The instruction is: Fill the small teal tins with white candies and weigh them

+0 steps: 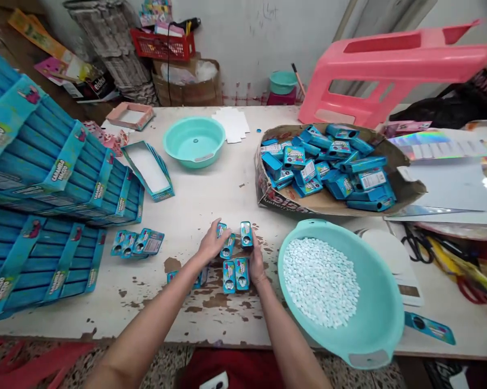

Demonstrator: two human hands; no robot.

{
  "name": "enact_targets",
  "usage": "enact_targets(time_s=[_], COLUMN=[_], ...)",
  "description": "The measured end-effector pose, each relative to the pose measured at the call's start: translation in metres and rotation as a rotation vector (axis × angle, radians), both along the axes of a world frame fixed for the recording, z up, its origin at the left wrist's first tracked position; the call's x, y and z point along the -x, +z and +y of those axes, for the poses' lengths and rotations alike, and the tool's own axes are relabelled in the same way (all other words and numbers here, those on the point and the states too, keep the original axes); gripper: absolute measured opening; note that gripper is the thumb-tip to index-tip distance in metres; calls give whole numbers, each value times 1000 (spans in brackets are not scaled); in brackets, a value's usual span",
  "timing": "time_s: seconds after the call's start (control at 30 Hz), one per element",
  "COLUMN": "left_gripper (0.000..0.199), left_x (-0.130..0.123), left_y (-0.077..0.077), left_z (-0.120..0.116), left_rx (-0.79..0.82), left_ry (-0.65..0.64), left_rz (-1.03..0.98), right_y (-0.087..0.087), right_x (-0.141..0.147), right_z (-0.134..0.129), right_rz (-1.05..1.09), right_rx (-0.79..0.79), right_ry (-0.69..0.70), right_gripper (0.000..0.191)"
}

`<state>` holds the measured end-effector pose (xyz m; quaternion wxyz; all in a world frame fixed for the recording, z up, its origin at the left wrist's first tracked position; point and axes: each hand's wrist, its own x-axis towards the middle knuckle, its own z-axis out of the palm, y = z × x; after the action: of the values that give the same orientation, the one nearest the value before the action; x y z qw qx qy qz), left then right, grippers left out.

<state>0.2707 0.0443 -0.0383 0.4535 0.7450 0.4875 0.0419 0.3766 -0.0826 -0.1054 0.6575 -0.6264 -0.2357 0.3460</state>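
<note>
Small blue candy boxes with round windows stand in a cluster on the worn white table. My left hand (211, 243) has its fingers closed around a candy box (221, 230) at the cluster's far left, and its thumb lies near another candy box (228, 247). On the other side, my right hand (257, 262) grips a candy box (245, 233) along its right side; some of those fingers are hidden behind it. Closer to me, two candy boxes (235, 275) stand side by side. A few more boxes (197, 281) are partly covered by my left forearm.
At right sits a turquoise basin (379, 286) of small white candies, with a carton (279, 202) of blue boxes behind it. Stacked blue display boxes (61, 167) rise at left, near three candy boxes (136, 243). Another turquoise basin (195, 141) and a pink stool (373, 51) are farther back.
</note>
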Motion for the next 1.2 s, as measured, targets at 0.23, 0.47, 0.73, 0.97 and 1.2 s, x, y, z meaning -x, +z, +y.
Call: enact_targets(time_s=[0.23, 0.47, 0.73, 0.97, 1.2], left_gripper=[78, 56, 54, 68, 95], left_x=[-7, 10, 23, 104, 198], left_y=[-10, -5, -14, 13, -4], left_z=[-13, 15, 23, 17, -111], left_rx=[-68, -167, -158, -14, 240], left_ry=[94, 134, 264, 323, 575], left_rz=[8, 171, 121, -125, -279], right_y=[-7, -7, -8, -6, -2], right_x=[19, 37, 43, 23, 44], right_z=[27, 65, 89, 54, -48], right_rz=[79, 80, 61, 24, -276], right_rx=[-66, -78, -64, 28, 144], right_ry=[9, 156, 273, 354, 597], right_gripper=[67, 65, 62, 61, 98])
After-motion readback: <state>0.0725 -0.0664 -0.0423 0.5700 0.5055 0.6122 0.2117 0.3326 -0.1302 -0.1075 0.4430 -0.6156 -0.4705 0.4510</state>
